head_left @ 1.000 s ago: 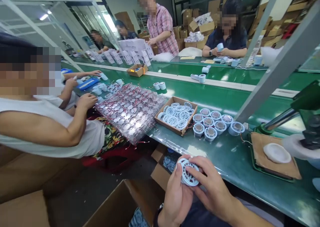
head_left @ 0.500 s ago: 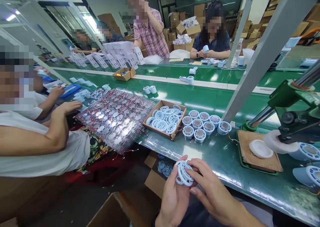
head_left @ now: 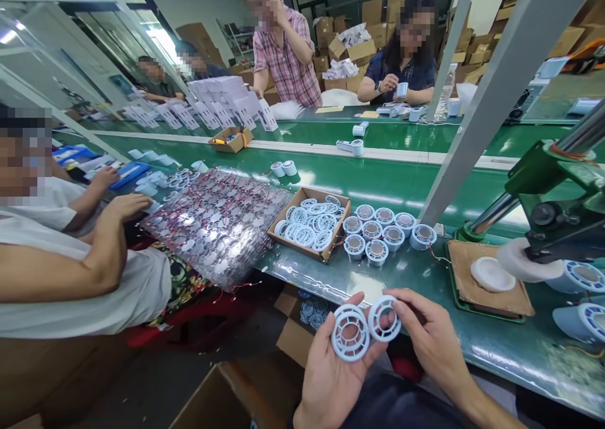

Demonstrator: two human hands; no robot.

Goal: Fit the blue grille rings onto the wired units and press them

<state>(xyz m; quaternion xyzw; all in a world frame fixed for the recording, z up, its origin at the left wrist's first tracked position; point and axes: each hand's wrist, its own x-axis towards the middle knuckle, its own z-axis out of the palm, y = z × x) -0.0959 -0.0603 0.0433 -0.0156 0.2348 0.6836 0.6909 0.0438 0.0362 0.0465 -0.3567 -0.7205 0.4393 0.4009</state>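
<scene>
In my left hand (head_left: 326, 378) lies a small stack of light blue plastic rings with spokes (head_left: 350, 336), held between thumb and fingers. My right hand (head_left: 428, 328) pinches a single spoked ring (head_left: 384, 319) of the same kind, just right of the stack and over the tips of my left fingers. Both hands are in front of the bench's near edge. Beyond them on the bench stands a cardboard tray (head_left: 326, 257) of many such rings. Right of it are several round blue housings (head_left: 377, 251) with metal discs in their tops.
A green hand press (head_left: 543, 218) with a white pad over a round white seat (head_left: 493, 274) stands at right. A sheet of wired parts (head_left: 222, 221) lies left, beside a seated co-worker (head_left: 85, 259). A slanted grey post (head_left: 501, 101) rises from the bench. An open carton (head_left: 236, 391) is below.
My right hand has moved right, with one ring now apart from the stack. The rings in my left hand have turned to show their faces. The view has shifted slightly.
</scene>
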